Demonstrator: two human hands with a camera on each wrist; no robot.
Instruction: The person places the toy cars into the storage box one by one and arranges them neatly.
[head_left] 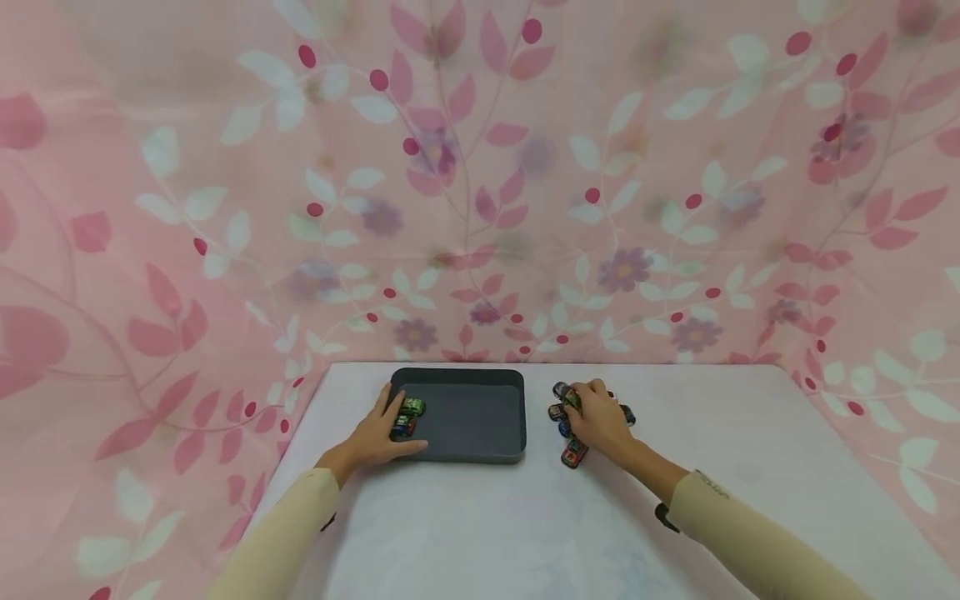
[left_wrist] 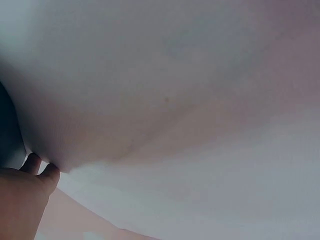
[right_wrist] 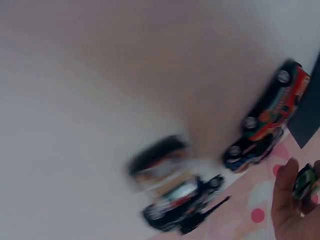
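A dark grey tray (head_left: 480,383) sits on the white table, with a green toy car (head_left: 412,406) and a blue-red one (head_left: 402,428) in its left end. My left hand (head_left: 384,427) rests flat over the tray's front-left corner, fingers straight beside those cars. The left wrist view shows only two fingertips (left_wrist: 41,169) and blur. My right hand (head_left: 594,414) lies over a heap of toy cars right of the tray and pinches a small green car (right_wrist: 305,182). Around it lie a red-orange car (right_wrist: 277,102), a blue car (right_wrist: 250,150) and a black-white car (right_wrist: 182,202).
A red car (head_left: 573,454) lies at the near edge of the heap. A pink floral cloth (head_left: 480,183) hangs behind and at both sides of the table (head_left: 480,517). The table's left edge runs close to my left forearm.
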